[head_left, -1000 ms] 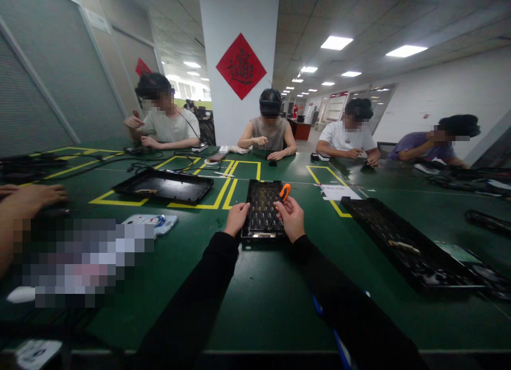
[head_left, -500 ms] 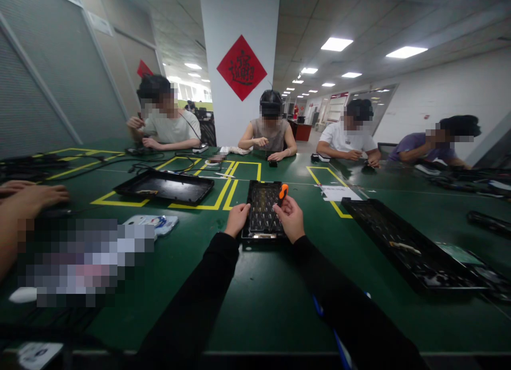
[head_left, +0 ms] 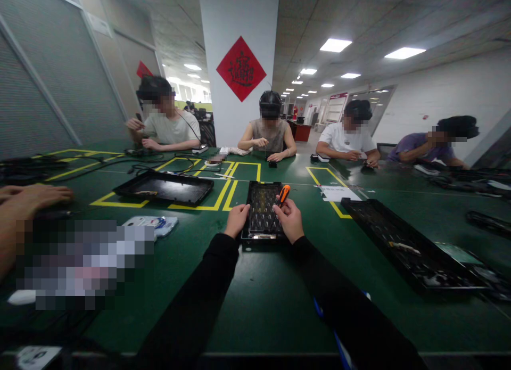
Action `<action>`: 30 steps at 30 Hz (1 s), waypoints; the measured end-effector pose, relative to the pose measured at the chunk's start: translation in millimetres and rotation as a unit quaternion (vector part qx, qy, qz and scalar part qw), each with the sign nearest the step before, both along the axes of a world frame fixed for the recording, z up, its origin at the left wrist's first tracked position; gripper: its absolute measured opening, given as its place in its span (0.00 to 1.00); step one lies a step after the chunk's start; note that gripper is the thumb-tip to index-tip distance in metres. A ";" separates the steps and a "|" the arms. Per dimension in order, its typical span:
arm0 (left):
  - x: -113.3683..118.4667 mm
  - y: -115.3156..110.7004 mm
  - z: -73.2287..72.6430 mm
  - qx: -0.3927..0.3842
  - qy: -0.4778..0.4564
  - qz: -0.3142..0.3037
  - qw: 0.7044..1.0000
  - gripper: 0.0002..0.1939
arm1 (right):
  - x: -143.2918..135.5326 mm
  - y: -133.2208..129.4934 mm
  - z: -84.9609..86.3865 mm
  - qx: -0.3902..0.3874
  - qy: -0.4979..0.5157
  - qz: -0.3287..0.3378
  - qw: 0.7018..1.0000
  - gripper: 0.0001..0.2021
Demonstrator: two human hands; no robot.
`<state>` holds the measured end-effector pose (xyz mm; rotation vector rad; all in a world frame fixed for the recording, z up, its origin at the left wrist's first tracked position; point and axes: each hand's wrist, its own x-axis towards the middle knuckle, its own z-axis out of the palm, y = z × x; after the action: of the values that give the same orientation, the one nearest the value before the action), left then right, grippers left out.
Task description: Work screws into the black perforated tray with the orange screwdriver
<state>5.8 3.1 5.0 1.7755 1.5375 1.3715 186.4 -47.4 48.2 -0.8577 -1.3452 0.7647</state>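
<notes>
A small black tray (head_left: 261,199) with rows of small pale pieces lies on the table in front of me. My left hand (head_left: 238,220) grips its left edge, thumb on the rim. In my right hand (head_left: 290,220) is a screwdriver (head_left: 284,193) with an orange and black handle, held between closed fingers. Its handle points up and away, and the dark shaft slants down over the tray's right side. The tip is too dark to make out against the tray. A pale strip runs along the tray's near end.
A wide black tray (head_left: 179,186) stands to the left and a long black tray (head_left: 383,229) to the right. A phone (head_left: 165,224) lies at left, near another person's hand (head_left: 35,198). Several people sit across the green table (head_left: 255,306). Cables (head_left: 131,159) cross the far left.
The screwdriver's handle has turned slightly in my right hand, with a dark stripe now showing on it. My left hand and the small tray stay in place.
</notes>
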 end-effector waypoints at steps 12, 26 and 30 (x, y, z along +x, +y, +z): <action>0.1 0.2 -0.1 -0.003 -0.011 -0.001 1.000 0.21 | -1.7 -0.2 1.4 -0.034 0.048 0.043 0.997 0.18; 0.4 -0.6 1.3 -0.008 -0.006 0.000 1.000 0.20 | -1.5 -2.6 2.5 -0.027 0.049 0.042 0.998 0.17; 0.1 0.0 0.2 -0.002 -0.002 0.003 1.000 0.20 | -1.0 -1.2 0.5 -0.023 0.018 0.019 0.999 0.18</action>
<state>5.9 3.1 5.1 1.7661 1.5429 1.3739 185.3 -48.6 48.8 -0.8534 -1.3203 0.8399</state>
